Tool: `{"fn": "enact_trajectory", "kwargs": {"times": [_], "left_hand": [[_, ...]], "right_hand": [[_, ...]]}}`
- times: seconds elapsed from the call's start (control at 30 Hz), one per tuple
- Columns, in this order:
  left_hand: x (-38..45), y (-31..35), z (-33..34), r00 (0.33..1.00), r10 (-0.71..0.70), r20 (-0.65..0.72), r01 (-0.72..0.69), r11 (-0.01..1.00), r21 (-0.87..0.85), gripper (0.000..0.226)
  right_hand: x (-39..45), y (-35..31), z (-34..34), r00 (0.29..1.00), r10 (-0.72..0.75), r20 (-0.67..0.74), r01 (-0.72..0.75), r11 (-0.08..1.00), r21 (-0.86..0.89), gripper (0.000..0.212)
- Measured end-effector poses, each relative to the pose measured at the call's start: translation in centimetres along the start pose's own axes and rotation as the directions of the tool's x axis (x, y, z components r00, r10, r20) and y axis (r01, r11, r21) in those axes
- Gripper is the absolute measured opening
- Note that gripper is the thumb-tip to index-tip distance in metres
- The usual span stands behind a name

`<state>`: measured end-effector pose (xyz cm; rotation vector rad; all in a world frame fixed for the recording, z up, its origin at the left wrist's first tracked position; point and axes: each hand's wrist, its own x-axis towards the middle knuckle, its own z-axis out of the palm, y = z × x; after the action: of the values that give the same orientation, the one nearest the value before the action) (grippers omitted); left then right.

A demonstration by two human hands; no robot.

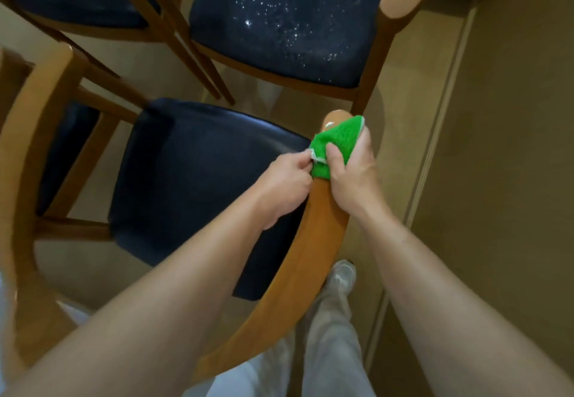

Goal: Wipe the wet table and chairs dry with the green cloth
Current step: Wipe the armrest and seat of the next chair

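- The left hand [287,183] pinched the white-edged corner of the green cloth [334,145].
- The right hand [354,176] pressed that cloth around the wooden chair back [289,275], its grip closed on it.
- Droplets covered the far chair seat [279,23].

No readable text, labels, brands, numbers or signs anywhere in view. Green cloth [335,145], wooden chair backrest [298,260] and dark seat cushions [192,179] all carry no lettering or markings.

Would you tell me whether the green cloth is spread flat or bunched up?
Bunched up: the green cloth is wadded over the chair's backrest, gripped by both hands.
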<state>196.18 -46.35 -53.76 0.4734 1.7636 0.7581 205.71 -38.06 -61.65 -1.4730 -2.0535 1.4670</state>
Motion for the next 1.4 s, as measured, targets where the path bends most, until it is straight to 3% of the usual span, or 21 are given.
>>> {"fn": "enact_trajectory", "kwargs": {"times": [0.1,0.2,0.27,0.4,0.5,0.6,0.7,0.77,0.83,0.87,0.93,1.03,1.1,1.2,1.23,1.27,1.37,1.4], "left_hand": [[-1.9,-2.1,0.4,0.998,-0.050,0.045,0.040,0.979,0.198,0.043],[-3.4,-3.4,0.5,0.993,-0.096,0.061,0.077,0.961,0.264,0.057],[-3.1,-3.0,0.3,0.993,-0.092,0.068,0.076,0.973,0.216,0.064],[-0.4,0.0,-0.4,0.999,-0.021,0.028,0.021,1.000,-0.001,0.045],[1.4,0.7,-0.7,1.000,0.008,0.001,-0.008,0.992,-0.127,0.073],[1.3,-0.2,-0.8,0.999,0.016,0.039,-0.011,0.990,-0.141,0.078],[0.6,-2.1,-0.5,0.995,-0.001,0.104,0.019,0.985,-0.170,0.081],[0.2,-3.0,-0.2,0.991,-0.024,0.134,0.051,0.978,-0.204,0.081],[-0.4,-4.1,-0.1,0.985,-0.067,0.156,0.096,0.977,-0.188,0.069],[-0.7,-4.8,0.1,0.981,-0.095,0.169,0.123,0.979,-0.161,0.056],[-1.4,-6.1,0.5,0.971,-0.158,0.182,0.178,0.979,-0.096,0.034],[-2.0,-7.9,-0.2,0.948,-0.212,0.238,0.235,0.969,-0.071,0.048],[-1.6,-8.3,-0.9,0.945,-0.227,0.234,0.259,0.959,-0.116,0.065],[0.5,-8.0,-1.7,0.957,-0.275,0.090,0.286,0.946,-0.154,0.062],[1.2,-8.1,-1.7,0.956,-0.293,0.022,0.292,0.941,-0.169,0.059],[1.8,-8.0,-1.9,0.950,-0.311,-0.023,0.301,0.935,-0.185,0.057],[3.3,-8.5,-2.7,0.928,-0.367,-0.071,0.350,0.920,-0.178,0.053],[3.7,-8.9,-3.0,0.918,-0.388,-0.086,0.371,0.913,-0.169,0.052]], "right_hand": [[-5.2,1.4,0.4,0.998,0.056,0.038,-0.057,0.998,0.040,0.075],[-8.6,2.1,1.0,0.993,0.106,0.050,-0.107,0.994,0.021,0.076],[-7.5,1.6,0.9,0.991,0.131,0.030,-0.132,0.991,0.031,0.070],[-1.6,-0.7,-0.4,0.992,0.066,-0.103,-0.054,0.992,0.112,0.035],[1.9,-2.7,-2.3,0.973,-0.131,-0.188,0.140,0.990,0.036,0.033],[4.7,-4.1,-2.6,0.975,-0.208,0.079,0.221,0.942,-0.253,0.044],[6.9,-5.1,-1.5,0.955,-0.105,0.276,0.258,0.755,-0.603,0.042],[6.8,-6.0,-1.2,0.944,-0.087,0.319,0.299,0.638,-0.710,0.036],[5.0,-6.0,-1.0,0.907,-0.132,0.399,0.414,0.442,-0.796,0.040],[3.8,-5.8,-1.0,0.874,-0.152,0.462,0.485,0.347,-0.803,0.042],[1.3,-5.5,-0.7,0.776,-0.160,0.611,0.630,0.259,-0.732,0.045],[1.8,-6.2,-0.6,0.672,-0.072,0.737,0.733,0.213,-0.646,0.046],[5.3,-7.2,-0.7,0.683,0.001,0.731,0.716,0.198,-0.669,0.041],[10.3,-9.1,-0.5,0.822,0.090,0.562,0.501,0.352,-0.790,0.036],[10.4,-9.3,-0.2,0.833,0.116,0.542,0.468,0.375,-0.800,0.034],[9.5,-9.5,0.0,0.816,0.106,0.568,0.509,0.332,-0.794,0.032],[4.2,-7.7,0.4,0.639,-0.060,0.767,0.767,0.120,-0.630,0.029],[2.2,-7.2,0.5,0.568,-0.061,0.821,0.821,0.112,-0.560,0.029]]}}
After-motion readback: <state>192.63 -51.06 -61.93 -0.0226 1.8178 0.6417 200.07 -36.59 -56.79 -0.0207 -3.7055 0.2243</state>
